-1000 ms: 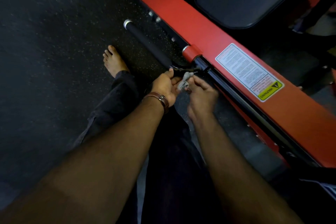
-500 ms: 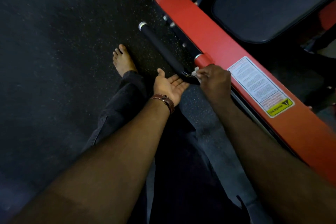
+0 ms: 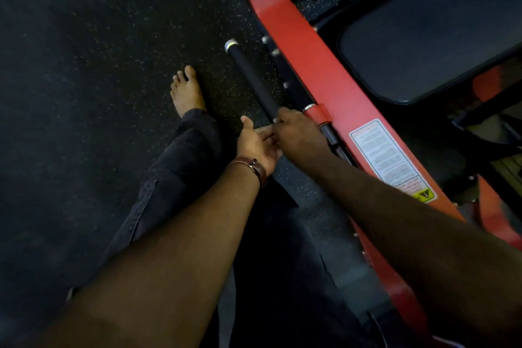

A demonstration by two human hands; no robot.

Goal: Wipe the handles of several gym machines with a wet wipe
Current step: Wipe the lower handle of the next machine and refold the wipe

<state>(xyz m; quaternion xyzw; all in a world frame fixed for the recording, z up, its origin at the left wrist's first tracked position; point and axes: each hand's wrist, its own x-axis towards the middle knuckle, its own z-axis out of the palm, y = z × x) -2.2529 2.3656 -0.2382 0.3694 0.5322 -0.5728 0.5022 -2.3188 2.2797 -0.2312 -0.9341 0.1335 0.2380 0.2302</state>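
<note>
Right hand (image 3: pixel 299 133), knuckles up, fingers curled round the near end of the black handle (image 3: pixel 252 80); left hand (image 3: pixel 258 144) palm-up beside it, fingers relaxed, straight.

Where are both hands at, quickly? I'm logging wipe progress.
Left hand: open, palm up, holding nothing.
Right hand: curled round the black handle; wipe not visible.
</note>
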